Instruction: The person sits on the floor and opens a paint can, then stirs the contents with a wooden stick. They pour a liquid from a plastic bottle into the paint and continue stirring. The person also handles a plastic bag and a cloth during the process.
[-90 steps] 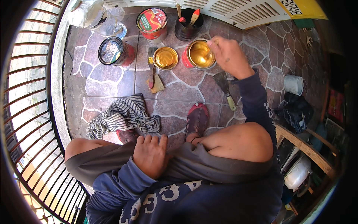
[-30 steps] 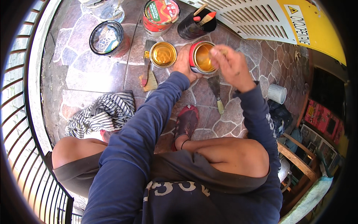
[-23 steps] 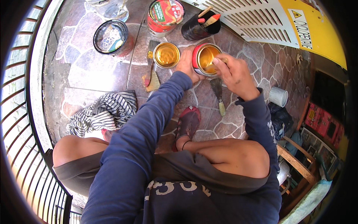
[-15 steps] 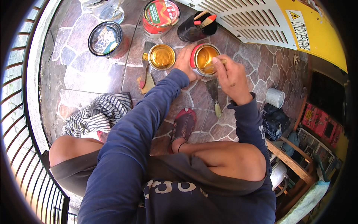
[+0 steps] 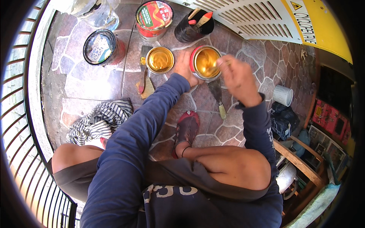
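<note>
My left hand [image 5: 185, 69] is wrapped round the side of an open red paint can [image 5: 192, 57], which stands on the floor with glossy gold paint [image 5: 205, 60] inside. In my right hand [image 5: 240, 79], closed over the can's right rim, is a thin stirring stick [image 5: 216, 68] dipping into the paint; my blurred fingers hide most of it. Left of the can lies a round tin lid [image 5: 160, 60], its inside coated gold. Beside that are a paintbrush [image 5: 143, 64] with a yellow ferrule and a tan scrap [image 5: 147, 89]. A putty knife [image 5: 217, 97] lies below the can.
Farther off stand a dark-lidded can [image 5: 99, 46], a larger red can [image 5: 154, 17] and a black holder [image 5: 186, 32] with brushes. A striped cloth [image 5: 102, 119] lies at left. A white cup [image 5: 283, 95] is at right, a vented panel [image 5: 258, 19] behind.
My right hand has swung the stick round in the paint, and its fingers have turned. My left hand keeps its hold on the can. The whole view has shifted slightly.
</note>
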`<state>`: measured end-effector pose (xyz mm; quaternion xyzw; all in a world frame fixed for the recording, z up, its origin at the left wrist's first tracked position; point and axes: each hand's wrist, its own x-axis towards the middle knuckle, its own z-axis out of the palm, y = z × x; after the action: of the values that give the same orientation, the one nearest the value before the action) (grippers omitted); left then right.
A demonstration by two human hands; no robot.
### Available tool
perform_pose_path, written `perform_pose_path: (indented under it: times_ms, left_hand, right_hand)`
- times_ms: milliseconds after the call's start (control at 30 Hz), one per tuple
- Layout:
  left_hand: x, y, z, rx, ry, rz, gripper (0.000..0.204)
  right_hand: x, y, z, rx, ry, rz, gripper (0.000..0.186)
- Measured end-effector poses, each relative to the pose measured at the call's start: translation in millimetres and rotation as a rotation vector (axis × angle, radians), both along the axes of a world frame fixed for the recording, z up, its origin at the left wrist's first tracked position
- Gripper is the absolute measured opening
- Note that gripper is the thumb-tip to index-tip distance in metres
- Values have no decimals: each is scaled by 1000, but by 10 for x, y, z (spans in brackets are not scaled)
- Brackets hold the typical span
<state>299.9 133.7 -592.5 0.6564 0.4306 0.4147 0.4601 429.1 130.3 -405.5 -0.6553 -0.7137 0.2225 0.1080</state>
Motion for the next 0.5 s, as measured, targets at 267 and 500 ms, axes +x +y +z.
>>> perform_pose_path:
  times_ms: [267, 500]
  left_hand:
    - [-60, -33, 192, -52, 74, -47, 112]
    - [-64, -23, 253, -92, 98, -74, 113]
  right_hand:
    - [147, -33, -42, 8, 25, -213, 26]
    - [156, -95, 0, -12, 13, -321, 29]
